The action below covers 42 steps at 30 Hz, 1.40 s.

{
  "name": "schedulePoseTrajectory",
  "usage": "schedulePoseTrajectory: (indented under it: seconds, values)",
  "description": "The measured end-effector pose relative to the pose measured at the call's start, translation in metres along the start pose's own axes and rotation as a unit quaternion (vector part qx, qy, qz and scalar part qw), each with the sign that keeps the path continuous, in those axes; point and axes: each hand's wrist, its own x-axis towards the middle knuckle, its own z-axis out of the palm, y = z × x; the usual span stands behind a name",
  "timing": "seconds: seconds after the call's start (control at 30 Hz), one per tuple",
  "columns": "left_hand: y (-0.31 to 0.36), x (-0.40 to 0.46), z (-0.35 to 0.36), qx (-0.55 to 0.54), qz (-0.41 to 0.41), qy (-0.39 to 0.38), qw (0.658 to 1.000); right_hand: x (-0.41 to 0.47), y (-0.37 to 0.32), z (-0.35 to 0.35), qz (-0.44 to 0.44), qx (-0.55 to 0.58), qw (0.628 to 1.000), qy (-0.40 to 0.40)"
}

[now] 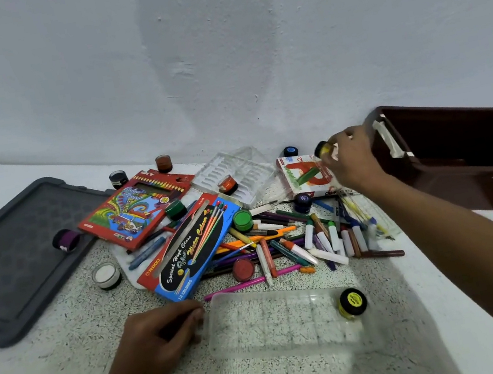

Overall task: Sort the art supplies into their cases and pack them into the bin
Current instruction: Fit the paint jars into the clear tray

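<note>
1. Presently, a small yellow paint pot (323, 148) is pinched in the fingertips of the right hand (352, 158), raised above the white crayon box (308, 176) and close to the tilted brown bin (461, 151). The grip looks light and high on the pot, so it could be dropped into the pile of crayons and markers (313, 241) below and roll away.

2. The left hand (162, 334) is curled against the near-left corner of the clear plastic tray (277, 322); whether the rim is actually gripped cannot be told. If the tray is only being nudged, it may slide on the table (72, 363).

3. Another yellow pot (352, 302) lies on its side at the tray's right end. A jolt to the tray could set it rolling toward the table edge.

4. The bin appears tipped on its edge at the far right. It may be knocked by the right forearm and toppled off the table.

5. Loose pots are scattered widely, including a purple one (66, 240) on the grey lid (6, 259) and a white one (106, 275). Some may be overlooked, and pots could be mixed into the wrong case, since the water colour box (185, 256) and pencil box (134, 208) overlap the heap.
</note>
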Motion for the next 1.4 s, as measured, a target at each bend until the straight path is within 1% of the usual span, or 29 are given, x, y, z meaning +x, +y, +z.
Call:
schedulePoseTrajectory:
  seconds: [0.1,0.2,0.3,0.4,0.53,0.6,0.77,0.8,0.83,0.9,0.93,0.97,1.03,1.2,1.4]
  values:
    - [0.000,-0.002,-0.002,0.028,0.014,-0.015,0.999,-0.024,-0.006,-0.009,-0.001,0.098,0.994,-0.037]
    - [0.001,-0.005,-0.001,0.059,0.061,-0.044,0.995,-0.058,-0.012,-0.024,0.005,0.174,0.982,-0.073]
    - [0.001,-0.008,0.002,0.097,0.101,-0.078,0.987,-0.095,-0.018,-0.039,-0.024,0.228,0.966,-0.118]
    - [0.000,-0.008,0.003,0.124,0.121,-0.102,0.980,-0.122,-0.020,-0.048,-0.043,0.228,0.960,-0.156]
    - [-0.002,-0.009,0.002,0.129,0.127,-0.128,0.975,-0.152,-0.020,-0.054,-0.008,0.263,0.944,-0.198]
    - [-0.003,-0.009,0.002,0.130,0.123,-0.133,0.975,-0.161,-0.018,-0.056,0.008,0.302,0.927,-0.223]
    - [-0.002,-0.009,0.003,0.127,0.123,-0.136,0.975,-0.181,-0.007,-0.058,0.009,0.335,0.904,-0.265]
    - [-0.003,-0.009,0.003,0.129,0.125,-0.140,0.974,-0.185,-0.006,-0.059,0.004,0.329,0.905,-0.271]
    - [-0.004,-0.009,0.003,0.131,0.127,-0.145,0.973,-0.188,-0.004,-0.060,-0.009,0.305,0.913,-0.271]
    - [-0.007,-0.009,0.003,0.136,0.130,-0.155,0.970,-0.195,-0.003,-0.063,-0.063,0.216,0.939,-0.261]
    - [-0.008,-0.009,0.003,0.140,0.132,-0.159,0.968,-0.198,-0.002,-0.064,-0.093,0.174,0.946,-0.258]
    - [-0.008,-0.009,0.004,0.145,0.134,-0.162,0.967,-0.202,-0.002,-0.065,-0.118,0.143,0.947,-0.261]
    - [-0.008,-0.009,0.003,0.151,0.136,-0.162,0.966,-0.209,0.000,-0.065,-0.139,0.117,0.943,-0.278]
    - [-0.008,-0.010,0.004,0.155,0.137,-0.162,0.965,-0.220,0.002,-0.067,-0.156,0.091,0.937,-0.300]
    - [-0.011,-0.010,0.004,0.147,0.127,-0.166,0.967,-0.225,0.000,-0.067,-0.175,0.032,0.938,-0.298]
